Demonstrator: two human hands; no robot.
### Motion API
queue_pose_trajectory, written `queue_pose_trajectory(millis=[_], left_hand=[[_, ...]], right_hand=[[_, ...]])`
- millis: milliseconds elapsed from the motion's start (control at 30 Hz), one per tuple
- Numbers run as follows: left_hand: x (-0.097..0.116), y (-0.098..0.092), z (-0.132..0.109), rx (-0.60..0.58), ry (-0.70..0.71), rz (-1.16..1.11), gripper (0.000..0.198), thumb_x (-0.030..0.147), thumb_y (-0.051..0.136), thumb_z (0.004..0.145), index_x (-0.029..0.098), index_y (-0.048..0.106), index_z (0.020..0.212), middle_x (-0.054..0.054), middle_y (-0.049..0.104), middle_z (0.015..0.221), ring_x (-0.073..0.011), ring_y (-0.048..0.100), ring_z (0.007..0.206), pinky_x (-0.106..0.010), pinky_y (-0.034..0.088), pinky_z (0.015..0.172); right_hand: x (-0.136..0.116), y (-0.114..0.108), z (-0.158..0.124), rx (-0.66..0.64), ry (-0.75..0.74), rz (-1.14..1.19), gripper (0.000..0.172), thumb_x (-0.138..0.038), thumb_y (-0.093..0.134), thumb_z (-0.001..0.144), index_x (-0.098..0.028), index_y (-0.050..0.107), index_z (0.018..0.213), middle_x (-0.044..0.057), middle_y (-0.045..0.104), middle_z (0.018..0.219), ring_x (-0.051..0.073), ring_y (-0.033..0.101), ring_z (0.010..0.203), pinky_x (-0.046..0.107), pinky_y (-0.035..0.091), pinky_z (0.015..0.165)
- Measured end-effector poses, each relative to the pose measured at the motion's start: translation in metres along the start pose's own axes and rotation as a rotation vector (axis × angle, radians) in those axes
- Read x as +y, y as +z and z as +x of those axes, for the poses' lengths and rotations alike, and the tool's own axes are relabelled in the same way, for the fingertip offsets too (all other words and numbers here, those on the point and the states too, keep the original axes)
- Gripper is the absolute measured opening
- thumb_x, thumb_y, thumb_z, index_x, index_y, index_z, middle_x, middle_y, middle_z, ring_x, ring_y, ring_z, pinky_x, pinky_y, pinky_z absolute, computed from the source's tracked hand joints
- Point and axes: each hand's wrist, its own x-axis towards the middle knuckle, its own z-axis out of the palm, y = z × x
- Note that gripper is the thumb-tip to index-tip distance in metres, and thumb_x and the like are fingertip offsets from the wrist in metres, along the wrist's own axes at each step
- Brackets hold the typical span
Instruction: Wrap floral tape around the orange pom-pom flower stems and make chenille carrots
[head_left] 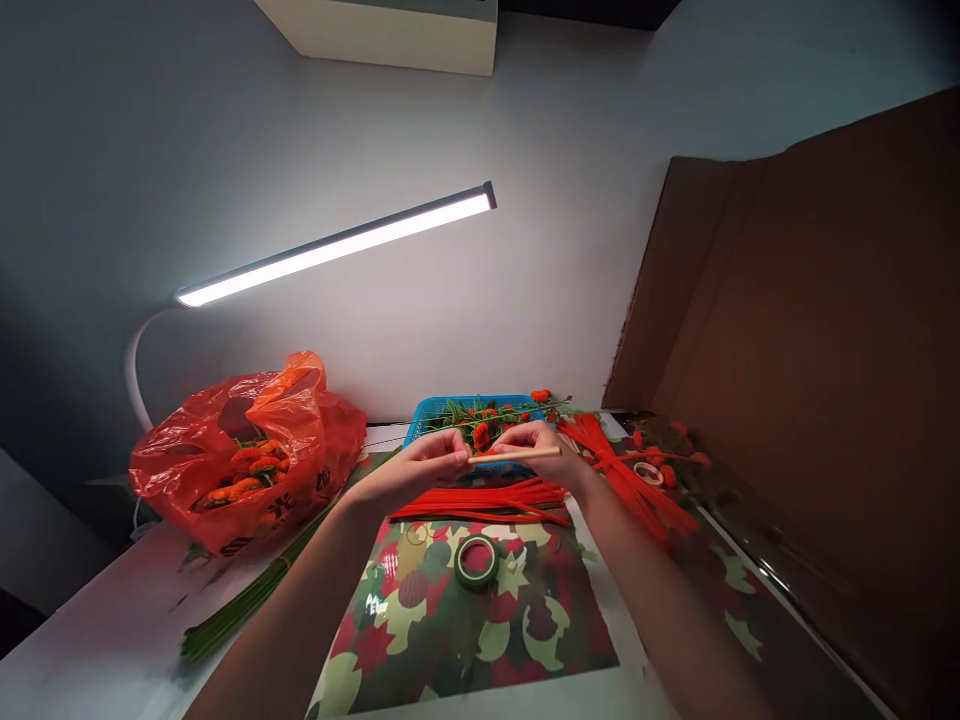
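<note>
A pale wooden stick (525,455) lies nearly level in front of me, above the table. At its left end, my left hand (442,452) pinches it between thumb and fingers. My right hand (532,440) has its fingers closed around the stick's middle and right part; the exact grip is partly hidden. A bit of red shows between the hands, too small to name. Below them lies a bundle of red fuzzy stems (480,500). Nearer me, a roll of green tape (477,562) rests on a camouflage-patterned mat (450,640).
Behind the hands stands a blue basket (427,408) with orange-red flowers and green stems. A red plastic bag (315,430) of orange pieces sits left, beside green stems (247,605). Another red bundle (626,480) and white tape roll (648,474) lie right, near cardboard (795,330). A lamp (337,250) shines overhead.
</note>
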Motion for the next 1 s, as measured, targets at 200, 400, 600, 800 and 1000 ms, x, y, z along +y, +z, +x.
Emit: queue_pose_trajectory(millis=[200,400,600,800,1000], left_hand=[[-0.008,0.001,0.001,-0.112,-0.153,0.437,0.034,0.049,0.062,0.077,0.019,0.047,0.073,0.006,0.037,0.064,-0.0104,0.03,0.059,-0.023,0.025,0.053],[-0.016,-0.001,0.008,0.054,-0.142,0.774,0.035,0.051,0.057,0.075,0.02,0.042,0.068,0.006,0.035,0.064,-0.0116,0.03,0.059,-0.025,0.025,0.053],[-0.028,0.006,0.019,0.327,-0.014,0.713,0.029,0.046,0.051,0.077,0.02,0.042,0.068,0.006,0.038,0.061,-0.0118,0.033,0.059,-0.024,0.028,0.053],[-0.037,0.014,0.029,0.563,0.088,0.325,0.028,0.042,0.06,0.07,0.019,0.046,0.068,0.006,0.042,0.059,-0.009,0.034,0.054,-0.021,0.027,0.05],[-0.027,0.016,0.027,0.437,-0.002,-0.298,0.027,0.03,0.074,0.058,0.015,0.051,0.064,0.007,0.04,0.052,-0.0049,0.031,0.047,-0.019,0.025,0.045]], right_hand=[[-0.016,0.002,-0.01,0.032,-0.062,-0.397,0.019,-0.028,0.06,0.078,-0.014,0.073,0.074,0.002,0.064,0.059,0.01,0.049,0.054,0.022,0.032,0.052],[-0.031,0.024,-0.016,0.089,-0.155,-0.893,0.016,-0.021,0.057,0.082,-0.02,0.073,0.078,0.002,0.071,0.074,0.014,0.059,0.068,0.024,0.03,0.059],[-0.032,0.033,-0.018,0.136,-0.103,-1.111,0.02,-0.024,0.05,0.087,-0.02,0.069,0.083,0.003,0.072,0.082,0.017,0.063,0.074,0.027,0.026,0.057],[-0.022,0.034,-0.015,0.231,-0.148,-1.052,0.024,-0.026,0.047,0.09,-0.02,0.069,0.087,0.005,0.073,0.085,0.017,0.064,0.074,0.027,0.03,0.058],[-0.011,0.035,-0.012,0.301,-0.269,-0.73,0.022,-0.026,0.05,0.089,-0.019,0.071,0.086,0.007,0.072,0.085,0.017,0.064,0.077,0.025,0.04,0.068]])
